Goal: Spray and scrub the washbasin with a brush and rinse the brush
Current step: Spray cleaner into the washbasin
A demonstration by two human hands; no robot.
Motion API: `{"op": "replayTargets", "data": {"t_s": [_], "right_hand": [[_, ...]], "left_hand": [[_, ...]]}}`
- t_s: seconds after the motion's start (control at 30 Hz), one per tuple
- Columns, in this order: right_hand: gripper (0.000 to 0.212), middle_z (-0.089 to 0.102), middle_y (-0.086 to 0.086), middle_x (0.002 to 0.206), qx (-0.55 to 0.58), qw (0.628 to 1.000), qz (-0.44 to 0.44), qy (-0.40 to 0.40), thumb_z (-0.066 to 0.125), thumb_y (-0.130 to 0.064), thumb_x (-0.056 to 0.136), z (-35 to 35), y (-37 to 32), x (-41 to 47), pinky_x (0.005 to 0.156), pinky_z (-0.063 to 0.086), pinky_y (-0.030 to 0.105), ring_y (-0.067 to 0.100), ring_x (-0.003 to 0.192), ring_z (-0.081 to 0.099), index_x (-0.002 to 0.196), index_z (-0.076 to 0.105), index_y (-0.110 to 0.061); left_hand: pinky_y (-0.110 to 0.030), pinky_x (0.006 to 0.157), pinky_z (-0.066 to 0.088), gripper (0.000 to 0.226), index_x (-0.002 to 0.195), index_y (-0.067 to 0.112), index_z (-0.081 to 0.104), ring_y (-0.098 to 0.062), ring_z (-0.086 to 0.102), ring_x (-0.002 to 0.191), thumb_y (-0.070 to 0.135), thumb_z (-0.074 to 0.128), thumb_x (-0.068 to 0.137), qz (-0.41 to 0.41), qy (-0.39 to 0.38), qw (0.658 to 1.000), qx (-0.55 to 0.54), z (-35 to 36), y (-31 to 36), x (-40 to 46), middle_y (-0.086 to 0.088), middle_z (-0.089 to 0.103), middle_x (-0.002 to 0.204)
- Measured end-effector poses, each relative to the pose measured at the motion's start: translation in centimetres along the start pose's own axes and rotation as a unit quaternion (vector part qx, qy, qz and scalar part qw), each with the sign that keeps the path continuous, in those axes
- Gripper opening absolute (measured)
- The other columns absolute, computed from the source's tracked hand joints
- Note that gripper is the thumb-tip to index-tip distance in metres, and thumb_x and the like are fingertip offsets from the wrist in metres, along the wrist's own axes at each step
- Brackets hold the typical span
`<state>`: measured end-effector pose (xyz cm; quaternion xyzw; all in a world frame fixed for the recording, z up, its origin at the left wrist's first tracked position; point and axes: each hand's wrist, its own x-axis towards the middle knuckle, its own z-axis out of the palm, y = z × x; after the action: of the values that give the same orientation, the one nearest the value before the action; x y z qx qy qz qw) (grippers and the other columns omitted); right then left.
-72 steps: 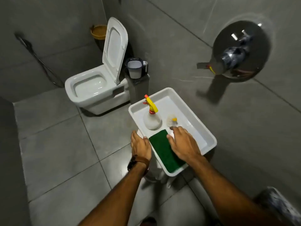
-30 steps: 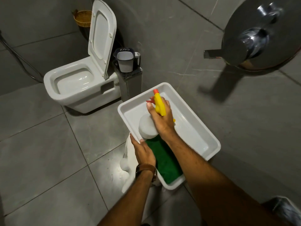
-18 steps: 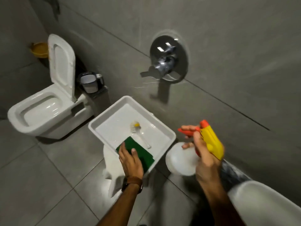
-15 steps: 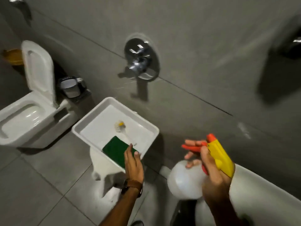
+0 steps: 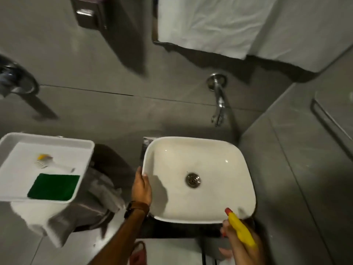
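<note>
At centre of the head view: white rounded-rectangular ceramic washbasin [image 5: 198,180], metal drain [image 5: 193,180] in the middle, chrome wall tap [image 5: 218,100] above it. Basin looks dry, no visible foam.

Left hand [image 5: 141,188] lies flat against the basin's left rim, fingers extended, grip open, nothing held. Brown watch strap [image 5: 136,207] on that wrist.

Right hand [image 5: 240,245] at lower right, grip closed around the yellow spray bottle with red nozzle [image 5: 239,229]; nozzle sits over the basin's near right corner, pointing into the bowl. Bottle body mostly out of frame.

Left of basin, well apart: white rectangular plastic tray [image 5: 11,139]. Inside it, small white-handled brush with yellow head [image 5: 51,163] lying flat, and beside it a green scouring pad [image 5: 54,186]. White towel [image 5: 210,23] hangs on the wall up top.
</note>
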<state>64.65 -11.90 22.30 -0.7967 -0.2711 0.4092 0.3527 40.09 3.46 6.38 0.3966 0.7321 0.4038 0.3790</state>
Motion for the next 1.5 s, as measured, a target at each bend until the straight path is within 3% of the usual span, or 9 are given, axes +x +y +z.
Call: {"op": "replayTargets", "data": {"t_s": [0.07,0.17,0.3,0.4,0.63,0.83,1.17,1.33,1.5], "right_hand": [[0.020,0.078,0.002,0.074,-0.047,0.998,-0.006,-0.029,0.066,-0.043,0.092,-1.3,1.4,-0.4,0.049,0.060,0.041,0.029,0.061,0.072,0.099,0.078,-0.028],[0.031,0.069,-0.005,0.110,-0.111,0.993,-0.020,-0.030,0.074,-0.019,0.092,-2.1,2.6,0.8,0.056,0.059,0.018,0.016,0.082,0.068,0.120,0.077,-0.034],[0.043,0.074,-0.012,0.101,-0.161,0.982,-0.075,-0.056,0.079,-0.019,0.085,-1.7,2.7,1.0,0.091,0.060,0.040,0.019,0.098,0.071,0.121,0.075,-0.042],[0.039,0.067,-0.032,0.088,-0.170,0.981,-0.078,-0.057,0.074,-0.024,0.086,-0.8,1.9,1.2,0.080,0.064,0.044,0.017,0.093,0.069,0.107,0.075,-0.057],[0.050,0.075,-0.003,0.093,-0.233,0.968,-0.063,-0.071,0.064,-0.060,0.079,1.7,-0.2,2.8,0.079,0.060,0.040,0.021,0.087,0.068,0.109,0.077,-0.022],[0.070,0.076,0.006,0.115,-0.264,0.963,-0.024,-0.056,0.058,-0.070,0.068,1.6,-4.5,6.0,0.089,0.059,0.042,0.035,0.105,0.070,0.120,0.074,-0.026],[0.047,0.075,-0.003,0.062,-0.185,0.981,0.009,-0.053,0.064,-0.053,0.062,-0.5,-5.7,9.4,0.054,0.064,0.036,0.022,0.055,0.071,0.107,0.076,-0.049],[0.049,0.079,0.000,0.082,-0.191,0.980,0.005,-0.060,0.059,-0.063,0.061,-0.9,-4.3,9.4,0.082,0.064,0.042,0.026,0.076,0.075,0.108,0.072,-0.054],[0.047,0.072,-0.001,0.062,-0.152,0.988,-0.029,-0.015,0.064,-0.057,0.069,-1.7,-3.3,10.1,0.076,0.064,0.045,0.026,0.062,0.070,0.114,0.073,-0.049]], "left_hand": [[-0.028,0.090,0.038,0.043,0.141,0.025,0.043,-0.023,0.058,0.108,0.039,0.033,0.102,0.026,0.001,1.000,0.016,0.0,0.0,-0.2,-0.007,0.060,0.132],[-0.029,0.086,0.040,0.040,0.139,0.024,0.045,-0.017,0.054,0.098,0.037,0.032,0.103,0.047,0.006,0.998,0.043,0.2,0.1,-0.3,-0.009,0.062,0.126],[-0.032,0.086,0.044,0.039,0.138,0.025,0.045,-0.023,0.057,0.097,0.036,0.032,0.103,0.041,0.012,0.998,0.055,0.3,0.2,-0.4,-0.011,0.063,0.123],[-0.032,0.086,0.043,0.040,0.140,0.024,0.044,-0.025,0.059,0.101,0.034,0.031,0.103,0.040,0.020,0.997,0.067,0.2,0.3,-0.6,-0.011,0.063,0.125],[-0.034,0.086,0.044,0.042,0.141,0.025,0.043,-0.026,0.059,0.101,0.037,0.031,0.103,0.029,0.022,0.997,0.069,0.2,0.7,-0.9,-0.011,0.063,0.125],[-0.032,0.084,0.044,0.043,0.142,0.024,0.043,-0.019,0.055,0.095,0.036,0.030,0.103,0.028,0.015,0.997,0.073,0.1,0.8,-1.0,-0.012,0.064,0.124],[-0.032,0.083,0.046,0.041,0.139,0.026,0.043,-0.016,0.056,0.092,0.039,0.030,0.102,0.027,0.013,0.997,0.065,0.1,0.9,-0.9,-0.007,0.065,0.120],[-0.031,0.083,0.046,0.041,0.139,0.027,0.043,-0.017,0.057,0.093,0.040,0.029,0.102,0.029,0.012,0.997,0.063,0.0,0.8,-1.0,-0.006,0.064,0.120],[-0.030,0.081,0.044,0.040,0.137,0.028,0.045,-0.015,0.055,0.092,0.040,0.030,0.102,0.034,0.018,0.997,0.071,0.1,0.8,-1.0,-0.007,0.065,0.120]]}}
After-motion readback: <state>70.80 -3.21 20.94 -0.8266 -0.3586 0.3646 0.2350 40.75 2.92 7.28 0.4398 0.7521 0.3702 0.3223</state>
